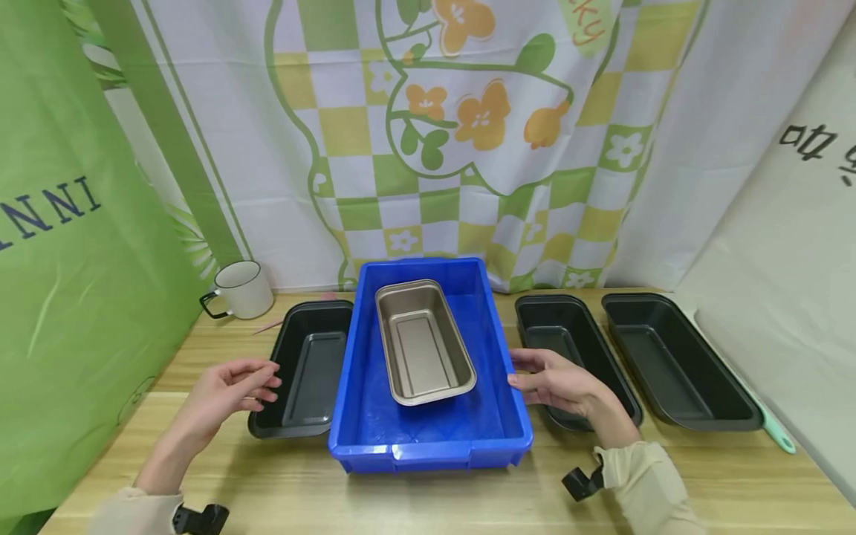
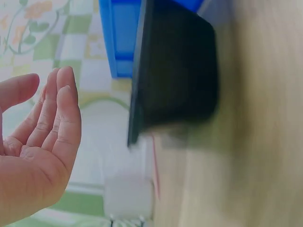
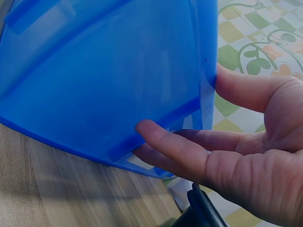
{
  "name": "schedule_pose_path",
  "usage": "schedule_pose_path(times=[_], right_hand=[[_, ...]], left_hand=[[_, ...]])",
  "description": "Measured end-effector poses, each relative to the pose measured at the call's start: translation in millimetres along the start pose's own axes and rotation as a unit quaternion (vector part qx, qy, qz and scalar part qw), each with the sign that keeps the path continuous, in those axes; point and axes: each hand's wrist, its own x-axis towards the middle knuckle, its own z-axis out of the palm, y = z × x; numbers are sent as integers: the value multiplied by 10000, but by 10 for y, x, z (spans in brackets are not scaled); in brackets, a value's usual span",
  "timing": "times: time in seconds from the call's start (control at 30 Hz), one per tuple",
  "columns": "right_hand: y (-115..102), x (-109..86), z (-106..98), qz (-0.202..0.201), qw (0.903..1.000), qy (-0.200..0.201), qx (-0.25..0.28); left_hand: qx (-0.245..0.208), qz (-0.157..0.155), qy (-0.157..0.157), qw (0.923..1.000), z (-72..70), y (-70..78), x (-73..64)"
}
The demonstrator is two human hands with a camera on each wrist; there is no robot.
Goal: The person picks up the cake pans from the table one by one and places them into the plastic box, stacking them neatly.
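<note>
A blue plastic bin (image 1: 435, 457) stands mid-table, with a gold-brown loaf pan (image 1: 423, 349) lying askew inside it. Against the bin's right wall (image 3: 118, 71) rests my right hand (image 1: 555, 380); its thumb touches the rim and its fairly straight fingers reach along the outer side. My left hand (image 1: 230, 394) hovers near the left edge of a dark loaf pan (image 1: 314, 371), fingers loosely bent and holding nothing. In the left wrist view the palm of that hand (image 2: 42, 137) shows apart from the dark pan (image 2: 180, 71).
Two more dark loaf pans stand right of the bin, the nearer pan (image 1: 558, 323) partly behind my right hand, the other pan (image 1: 675, 357) farther right. A mint-handled utensil (image 1: 779, 435) lies beyond them. A white mug (image 1: 244, 291) stands back left, before hanging cloths.
</note>
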Motion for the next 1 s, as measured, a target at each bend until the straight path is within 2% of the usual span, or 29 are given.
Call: schedule_pose_path(times=[0.17,0.3,0.57,0.73,0.87,1.0], right_hand=[[8,-5,-10,0,10000,1,-9],[16,-7,-15,-1,10000,-2,-1],[23,-3,-15,-11,10000,-16,9],[19,7,-16,-4,10000,4,28],[17,16,-12,2,10000,11,34],[14,18,-8,14,10000,15,14]], left_hand=[[-38,-300,177,9994,-167,-187,-118],[-16,-603,328,9976,-242,-289,-188],[-67,-1036,414,9937,-306,-499,-251],[-205,-1220,491,9911,-287,-599,-268],[-238,-1377,323,9897,-246,-653,-268],[-294,-1449,-88,9890,-219,-699,-262]])
